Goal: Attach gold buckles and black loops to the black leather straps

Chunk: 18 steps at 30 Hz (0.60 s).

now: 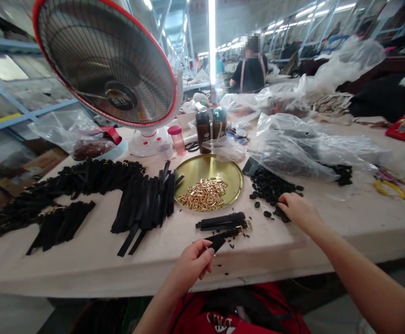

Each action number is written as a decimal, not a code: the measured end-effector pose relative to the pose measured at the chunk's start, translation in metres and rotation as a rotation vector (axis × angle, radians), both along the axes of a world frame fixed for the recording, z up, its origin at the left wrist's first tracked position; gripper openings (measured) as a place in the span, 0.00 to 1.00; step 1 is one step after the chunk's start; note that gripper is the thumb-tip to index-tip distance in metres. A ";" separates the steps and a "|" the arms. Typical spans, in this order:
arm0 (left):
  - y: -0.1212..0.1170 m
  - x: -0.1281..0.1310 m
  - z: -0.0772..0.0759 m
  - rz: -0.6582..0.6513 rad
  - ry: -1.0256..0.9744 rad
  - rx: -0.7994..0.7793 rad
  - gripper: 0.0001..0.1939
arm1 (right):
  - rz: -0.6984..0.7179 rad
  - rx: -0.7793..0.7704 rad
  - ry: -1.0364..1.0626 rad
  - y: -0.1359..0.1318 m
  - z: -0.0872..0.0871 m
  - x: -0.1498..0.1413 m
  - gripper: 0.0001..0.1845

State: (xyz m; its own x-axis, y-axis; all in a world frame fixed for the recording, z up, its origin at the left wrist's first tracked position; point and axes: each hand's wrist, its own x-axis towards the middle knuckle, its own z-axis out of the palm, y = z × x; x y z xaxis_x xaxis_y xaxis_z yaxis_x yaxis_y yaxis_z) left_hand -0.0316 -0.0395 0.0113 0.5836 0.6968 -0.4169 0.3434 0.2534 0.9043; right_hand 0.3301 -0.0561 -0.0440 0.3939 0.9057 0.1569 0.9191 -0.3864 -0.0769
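My left hand (198, 260) is closed on a black strap (218, 243) near the table's front edge, with a gold-coloured buckle (239, 230) at the strap's far end. Just beyond it lies a small stack of black straps (221, 221) with gold buckles at their right ends. My right hand (298, 211) reaches down to the near edge of a pile of small black rings (266, 183). Its fingertips are curled together among the rings, and what they pinch is hidden. A round gold tray (235, 174) holds a heap of small gold metal pieces (204, 195).
Rows of black straps (146, 199) cover the table's left side. A large fan (118, 93) stands behind them. Bottles (203, 130), a pink cup (177, 140) and clear plastic bags (292, 144) line the back. Yellow-handled scissors (390, 188) lie right. A person (253, 74) is farther off.
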 end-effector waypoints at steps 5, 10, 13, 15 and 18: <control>0.000 0.004 0.000 -0.072 0.001 0.019 0.14 | -0.016 0.195 0.162 -0.009 0.008 -0.005 0.13; -0.002 0.013 0.004 -0.060 -0.002 0.118 0.13 | 0.008 0.341 1.225 -0.015 0.031 -0.078 0.15; -0.004 0.019 0.008 -0.038 -0.011 0.214 0.13 | -0.058 0.354 1.834 -0.017 0.036 -0.137 0.14; -0.006 0.020 0.011 -0.003 -0.018 0.271 0.14 | -0.083 0.290 2.055 -0.019 0.037 -0.167 0.14; -0.008 0.019 0.011 0.042 0.018 0.361 0.14 | -0.083 0.221 2.167 -0.021 0.036 -0.190 0.14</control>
State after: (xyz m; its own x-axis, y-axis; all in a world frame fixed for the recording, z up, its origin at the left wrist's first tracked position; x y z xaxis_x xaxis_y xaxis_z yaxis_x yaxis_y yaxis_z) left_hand -0.0130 -0.0476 0.0225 0.5462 0.8242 -0.1494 0.3563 -0.0672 0.9320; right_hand 0.1398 -0.0774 -0.0079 0.0794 0.9168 -0.3915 -0.6467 -0.2515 -0.7201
